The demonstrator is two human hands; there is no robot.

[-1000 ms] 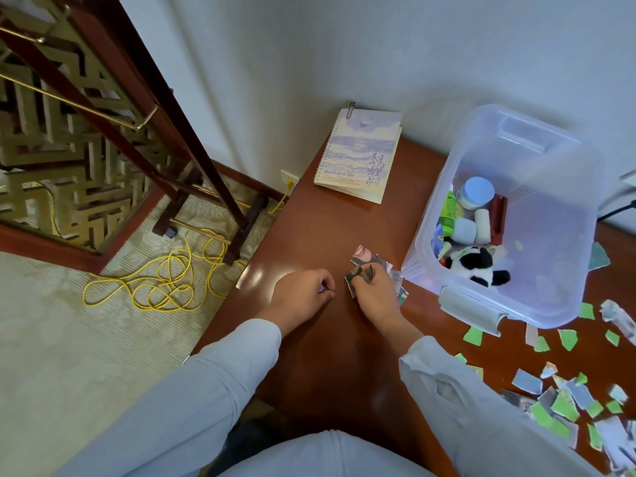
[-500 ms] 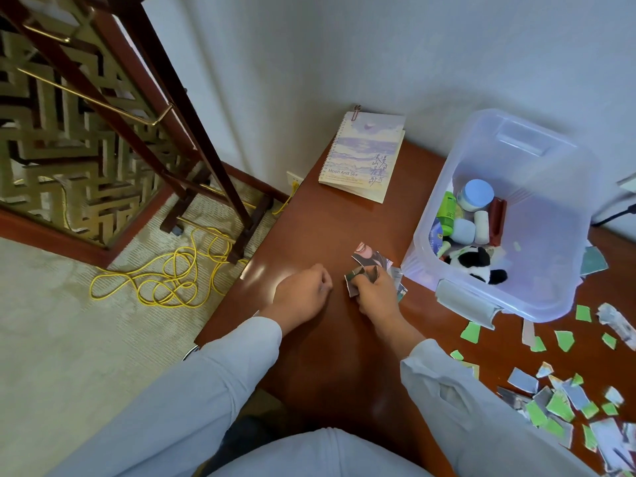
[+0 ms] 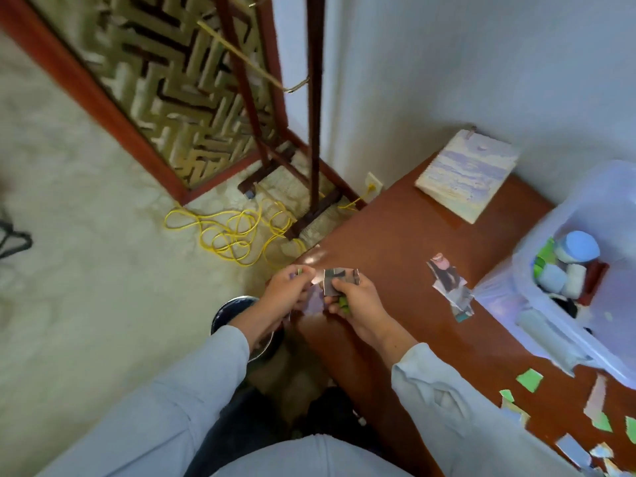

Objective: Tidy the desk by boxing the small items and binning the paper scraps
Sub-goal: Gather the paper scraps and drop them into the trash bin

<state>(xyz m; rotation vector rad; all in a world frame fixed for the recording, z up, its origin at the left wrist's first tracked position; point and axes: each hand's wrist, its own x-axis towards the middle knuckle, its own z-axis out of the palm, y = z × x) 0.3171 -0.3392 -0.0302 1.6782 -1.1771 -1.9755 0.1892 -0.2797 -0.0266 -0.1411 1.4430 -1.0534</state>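
We hold paper scraps in both hands at the desk corner: our left hand is closed on small pieces, our right hand grips a dark printed scrap. At 7 o'clock from the left hand stands a round bin. More scraps lie at 3 o'clock, near the clear box with small items.
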